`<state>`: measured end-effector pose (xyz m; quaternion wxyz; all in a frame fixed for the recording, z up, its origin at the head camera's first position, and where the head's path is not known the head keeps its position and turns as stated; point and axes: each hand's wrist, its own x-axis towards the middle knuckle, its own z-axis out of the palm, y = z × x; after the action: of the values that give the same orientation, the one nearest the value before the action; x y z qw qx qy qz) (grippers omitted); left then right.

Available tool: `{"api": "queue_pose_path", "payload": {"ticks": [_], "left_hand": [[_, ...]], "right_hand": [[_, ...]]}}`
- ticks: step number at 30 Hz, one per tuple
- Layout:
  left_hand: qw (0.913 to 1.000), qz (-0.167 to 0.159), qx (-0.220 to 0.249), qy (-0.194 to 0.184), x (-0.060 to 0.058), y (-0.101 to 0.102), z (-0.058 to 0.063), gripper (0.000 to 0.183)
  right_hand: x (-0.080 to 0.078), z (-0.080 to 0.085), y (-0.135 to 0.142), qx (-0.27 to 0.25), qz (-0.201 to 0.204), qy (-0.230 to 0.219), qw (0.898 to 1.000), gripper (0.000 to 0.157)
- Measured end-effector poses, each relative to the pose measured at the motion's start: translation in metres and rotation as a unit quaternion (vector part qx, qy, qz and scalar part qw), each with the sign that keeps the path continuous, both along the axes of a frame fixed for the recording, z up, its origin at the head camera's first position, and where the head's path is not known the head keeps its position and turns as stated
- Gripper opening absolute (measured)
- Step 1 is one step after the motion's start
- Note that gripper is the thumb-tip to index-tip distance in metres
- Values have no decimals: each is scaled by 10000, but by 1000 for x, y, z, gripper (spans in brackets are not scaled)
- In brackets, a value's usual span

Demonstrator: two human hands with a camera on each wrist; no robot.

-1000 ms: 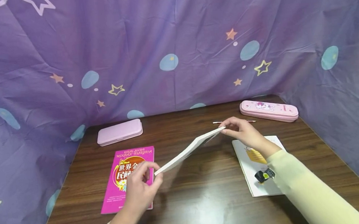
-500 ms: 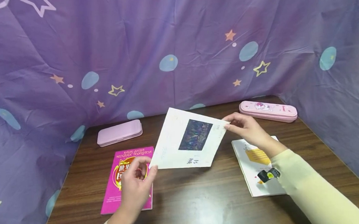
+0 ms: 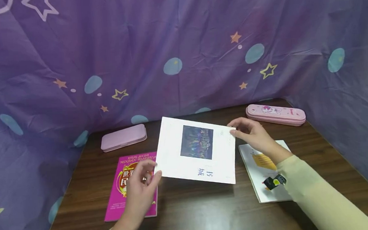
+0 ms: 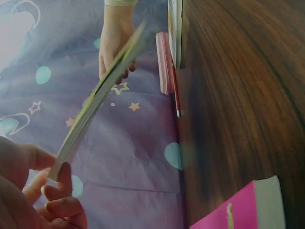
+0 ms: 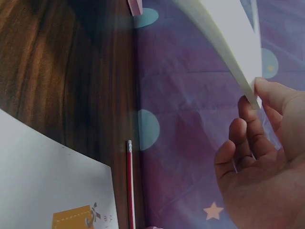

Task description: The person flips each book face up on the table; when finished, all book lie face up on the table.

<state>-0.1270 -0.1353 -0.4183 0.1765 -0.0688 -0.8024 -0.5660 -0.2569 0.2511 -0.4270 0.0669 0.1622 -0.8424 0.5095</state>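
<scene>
A white book (image 3: 170, 147) with a dark picture on its face is held above the table, tilted toward the head camera. My left hand (image 3: 141, 188) pinches its left edge between thumb and fingers. At the upper right corner, the right hand (image 3: 255, 137) pinches it with thumb and fingertips. Its page edges show as a thick pale strip in the left wrist view, with the book (image 4: 90, 105) spanning both hands. Beneath the left hand lies a pink book (image 3: 116, 203), partly covered by it. Under the right forearm is another white book (image 3: 257, 181) with an orange drawing.
On the dark wooden table (image 3: 196, 216), a plain pink case (image 3: 123, 137) stands at the back left and a pink rabbit pencil case (image 3: 275, 115) at the back right. A red pencil (image 5: 130, 186) lies near the purple star-patterned curtain (image 3: 175, 31).
The held book has turned from nearly edge-on to showing its face, its far edge rising and then settling slightly. Both hands still hold it, with small shifts.
</scene>
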Motion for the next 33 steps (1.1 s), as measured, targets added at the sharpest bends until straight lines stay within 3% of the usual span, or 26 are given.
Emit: {"api": "queue_pose_path", "payload": {"ticks": [4,7,12,17,23,28,33], "left_hand": [[9954,125,-568,-756,-4,-4,-4,24],[9857,69,-1074,-1295,-6,-6,-10,25],[9689,-290,-1787,-1685,-4,-5,-22,26],[9545,-667,-2384,-1665,2,2,-33,25],[9348,-825,-3052,-1621,9,8,-39,25],[9317,-1068,-3131,-1499,9,8,-42,25],[9361,-1328,-2968,-1340,7,4,-45,28]], "right_hand": [[-1,-3,2,240,192,-341,9989,21],[-3,-6,2,468,413,-560,9965,21],[-8,-16,2,977,661,-637,9910,18],[-12,-26,0,1211,837,-625,9871,15],[-14,-35,-8,1685,937,-839,9776,16],[-15,-38,-16,2074,949,-835,9701,20],[-19,-35,-23,2309,968,-578,9664,22]]}}
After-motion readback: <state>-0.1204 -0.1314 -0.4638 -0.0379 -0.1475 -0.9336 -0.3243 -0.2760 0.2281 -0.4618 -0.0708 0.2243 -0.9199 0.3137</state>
